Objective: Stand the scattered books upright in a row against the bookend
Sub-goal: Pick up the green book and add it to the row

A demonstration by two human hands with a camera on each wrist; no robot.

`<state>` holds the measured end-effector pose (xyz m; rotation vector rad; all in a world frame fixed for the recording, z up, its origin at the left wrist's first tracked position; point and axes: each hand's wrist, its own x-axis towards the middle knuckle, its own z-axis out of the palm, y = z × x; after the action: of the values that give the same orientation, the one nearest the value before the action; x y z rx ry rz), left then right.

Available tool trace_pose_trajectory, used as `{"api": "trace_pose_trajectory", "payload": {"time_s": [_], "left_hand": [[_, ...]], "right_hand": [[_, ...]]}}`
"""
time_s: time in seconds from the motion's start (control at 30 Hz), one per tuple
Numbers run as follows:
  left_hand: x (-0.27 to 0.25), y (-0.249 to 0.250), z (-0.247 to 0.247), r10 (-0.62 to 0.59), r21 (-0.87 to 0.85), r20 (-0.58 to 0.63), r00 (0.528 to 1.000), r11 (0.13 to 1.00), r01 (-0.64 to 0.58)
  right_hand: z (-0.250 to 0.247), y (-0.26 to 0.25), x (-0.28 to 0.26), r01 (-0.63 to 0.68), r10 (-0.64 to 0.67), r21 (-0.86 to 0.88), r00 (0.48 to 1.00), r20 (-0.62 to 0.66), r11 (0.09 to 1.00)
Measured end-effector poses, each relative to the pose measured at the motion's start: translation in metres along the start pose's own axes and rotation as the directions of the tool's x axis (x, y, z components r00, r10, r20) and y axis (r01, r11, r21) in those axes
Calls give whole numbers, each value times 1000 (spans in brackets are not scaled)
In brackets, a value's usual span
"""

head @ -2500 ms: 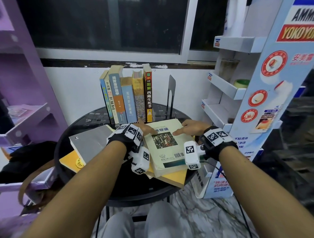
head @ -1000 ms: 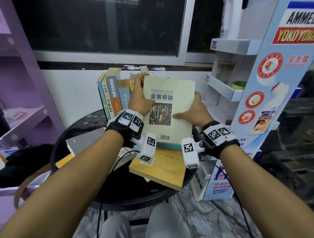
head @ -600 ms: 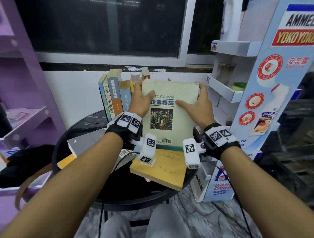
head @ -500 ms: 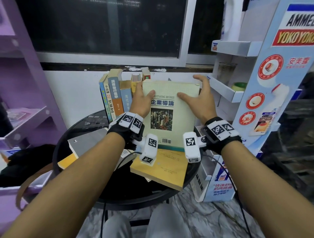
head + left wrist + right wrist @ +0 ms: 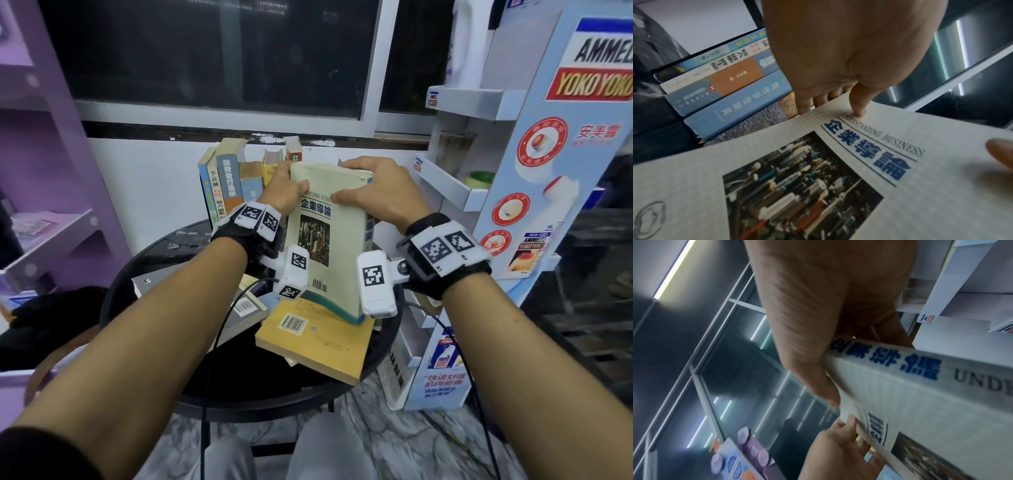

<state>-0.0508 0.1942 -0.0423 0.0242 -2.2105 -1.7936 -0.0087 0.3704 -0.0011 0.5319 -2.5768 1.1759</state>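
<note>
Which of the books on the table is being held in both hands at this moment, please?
The pale "Understanding Business" book, raised upright between left hand and right hand; the others lie flat or stand in the row.

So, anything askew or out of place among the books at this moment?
Yes. The pale business book, gripped by the left hand and right hand, is tilted and not yet in the upright row. A yellow book and a grey book lie flat on the black table, the yellow one overhanging its edge.

Upright book row (image 5: 239,185) at table (image 5: 144,274) back — flat books (image 5: 315,342) lie before it, display rack (image 5: 479,192) right.
</note>
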Motion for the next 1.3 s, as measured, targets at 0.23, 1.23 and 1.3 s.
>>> {"api": "trace_pose_trajectory", "payload": {"time_s": [0.23, 1.23, 1.3], "left_hand": [[13, -4, 0, 29, 33, 30, 999, 999, -30], [106, 3, -12, 174, 546, -60, 983, 830, -114], [116, -1, -10, 160, 600, -32, 987, 793, -109]], "right_hand": [[11, -6, -3, -15, 9, -71, 997, -77, 997], [-3, -3, 65, -66, 51, -160, 994, -96, 985], [-2, 0, 73, -75, 60, -155, 993, -104, 985]]}}
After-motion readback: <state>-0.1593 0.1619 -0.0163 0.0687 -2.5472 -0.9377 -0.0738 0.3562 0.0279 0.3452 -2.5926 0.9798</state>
